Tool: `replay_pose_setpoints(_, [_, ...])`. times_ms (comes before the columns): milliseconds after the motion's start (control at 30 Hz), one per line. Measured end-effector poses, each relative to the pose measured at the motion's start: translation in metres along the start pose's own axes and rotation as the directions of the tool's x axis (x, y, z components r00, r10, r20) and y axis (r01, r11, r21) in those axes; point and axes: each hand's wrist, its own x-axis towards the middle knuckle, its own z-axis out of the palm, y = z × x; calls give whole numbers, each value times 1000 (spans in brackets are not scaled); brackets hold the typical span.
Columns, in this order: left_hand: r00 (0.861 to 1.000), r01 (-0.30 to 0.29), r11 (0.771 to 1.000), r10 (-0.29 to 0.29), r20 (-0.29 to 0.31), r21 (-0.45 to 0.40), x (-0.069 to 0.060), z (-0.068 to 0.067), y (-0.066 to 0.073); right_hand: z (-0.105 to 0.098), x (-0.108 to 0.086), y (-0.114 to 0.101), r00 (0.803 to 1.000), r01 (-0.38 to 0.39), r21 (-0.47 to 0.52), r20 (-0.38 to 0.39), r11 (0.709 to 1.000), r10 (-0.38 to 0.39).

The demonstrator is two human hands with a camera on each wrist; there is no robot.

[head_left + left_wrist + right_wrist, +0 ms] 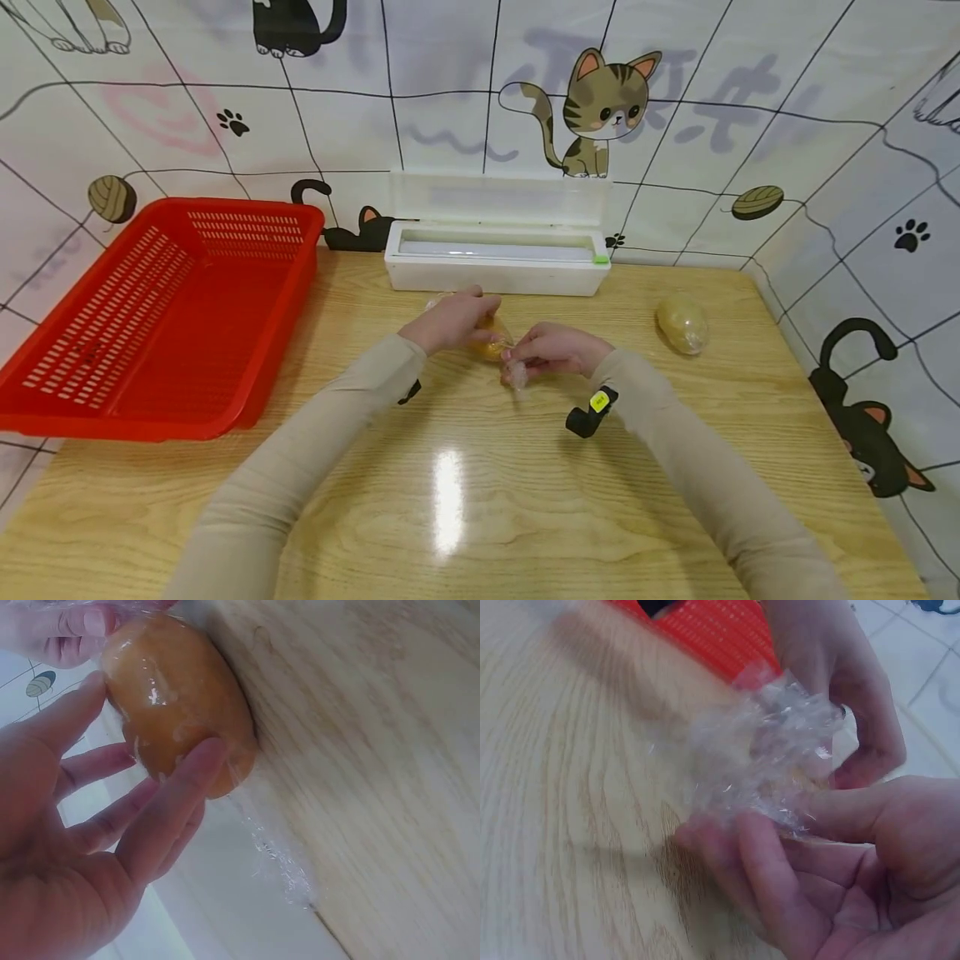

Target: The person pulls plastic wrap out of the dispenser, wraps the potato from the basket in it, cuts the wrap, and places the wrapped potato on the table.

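My left hand (pixel 455 322) grips a rounded orange-brown item (pixel 176 705) wrapped in cling film, its thumb and fingers spread around it. The item's kind cannot be told; it is smooth and slightly notched, like a bun or a potato. On the other side, my right hand (pixel 558 351) pinches the gathered, crumpled end of the cling film (pixel 769 754) between thumb and fingers. A second twist of film (pixel 281 859) sticks out from the item's opposite end. In the head view the hands largely hide the item, just above the wooden table (pixel 390 517).
Behind the hands stands a white cling film dispenser box (pixel 495 277), its lid raised. A red plastic basket (pixel 258 367) is at the left. Another film-wrapped yellowish item (pixel 682 323) lies on the table at the right. Cat-patterned sheeting (pixel 435 125) covers the walls.
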Motion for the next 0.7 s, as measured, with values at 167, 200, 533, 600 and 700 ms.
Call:
replay_pose_setpoints(167, [999,0,1000,1,43,-6,1,0,2,4,-3,0,1000,17,-10,13,1000,-17])
replay_pose_setpoints(200, [999,-9,1000,9,52,-5,2,0,2,5,-4,1,1000,15,-1,25,1000,-15])
replay_pose_setpoints(533, [999,-8,1000,9,37,-19,5,4,3,0,1,11,985,-44,133,172,990,20])
replay_pose_setpoints(600, [1000,-5,1000,5,23,10,6,6,5,0,1,11,982,-48,157,189,986,18])
replay_pose_setpoints(700, [1000,-3,998,3,6,60,8,9,11,0,-4,11,978,-48,151,209,987,16])
